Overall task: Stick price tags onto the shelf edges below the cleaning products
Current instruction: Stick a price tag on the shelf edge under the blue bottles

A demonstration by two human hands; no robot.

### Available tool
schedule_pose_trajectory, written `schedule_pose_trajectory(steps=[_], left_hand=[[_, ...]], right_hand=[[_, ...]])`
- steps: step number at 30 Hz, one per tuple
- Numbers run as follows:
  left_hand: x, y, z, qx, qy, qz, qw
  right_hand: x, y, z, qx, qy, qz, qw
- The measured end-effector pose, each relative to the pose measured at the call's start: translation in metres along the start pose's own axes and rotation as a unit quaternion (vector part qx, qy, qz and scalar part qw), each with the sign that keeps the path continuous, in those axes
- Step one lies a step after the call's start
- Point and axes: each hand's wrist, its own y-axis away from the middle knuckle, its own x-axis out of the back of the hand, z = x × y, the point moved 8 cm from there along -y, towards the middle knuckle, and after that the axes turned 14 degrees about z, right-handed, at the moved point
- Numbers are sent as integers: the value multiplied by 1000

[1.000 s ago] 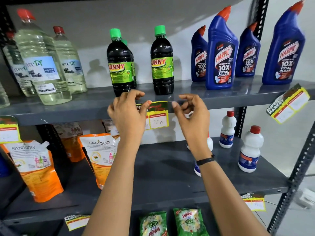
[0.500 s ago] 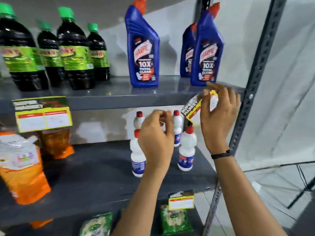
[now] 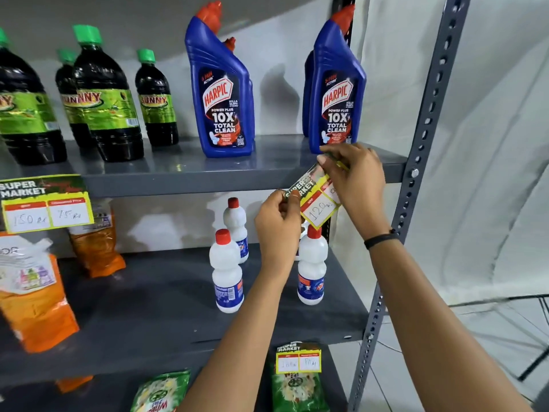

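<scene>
A tilted price tag (image 3: 316, 200), green and yellow with white boxes, hangs crooked at the front edge of the upper grey shelf (image 3: 190, 181), below the right blue Harpic bottle (image 3: 335, 93). My right hand (image 3: 353, 179) pinches its upper right corner against the shelf edge. My left hand (image 3: 279, 224) pinches its lower left end. Another price tag (image 3: 44, 203) sticks flat on the same edge at far left, under the dark green-capped bottles (image 3: 104, 99). A third tag (image 3: 298, 359) sits on the lower shelf edge.
A second Harpic bottle (image 3: 221, 93) stands mid-shelf. White red-capped bottles (image 3: 225, 272) stand on the middle shelf, right behind my left wrist. Orange refill pouches (image 3: 32, 292) lie at left. The perforated grey upright (image 3: 416, 179) borders the right side; green packets (image 3: 160, 394) are below.
The view swung right from the tag under the dark bottles to the crooked tag under the Harpic bottles. My right hand took its upper corner, then my left hand rose and gripped its lower end.
</scene>
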Motion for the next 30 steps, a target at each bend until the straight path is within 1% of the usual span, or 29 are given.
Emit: schedule_pose_trajectory(steps=[5, 7, 10, 12, 15, 20, 30], left_hand=[[10, -6, 31, -65, -24, 19, 997], [15, -11, 42, -96, -48, 24, 994], [28, -16, 51, -160, -95, 56, 981], [36, -17, 50, -180, -87, 76, 977], [45, -18, 40, -187, -76, 92, 975], [45, -22, 19, -176, -95, 93, 975], [45, -25, 17, -183, -133, 110, 968]], right_hand=[[-11, -11, 1, -38, 32, -53, 997], [-10, -12, 2, -60, -7, -56, 997], [2, -6, 6, -89, -99, -20, 991], [9, 5, 10, -87, -130, -1, 988], [11, 22, 13, -47, -116, -9, 992], [6, 31, 13, 29, -46, -18, 998], [0, 28, 18, 32, -12, -11, 999]])
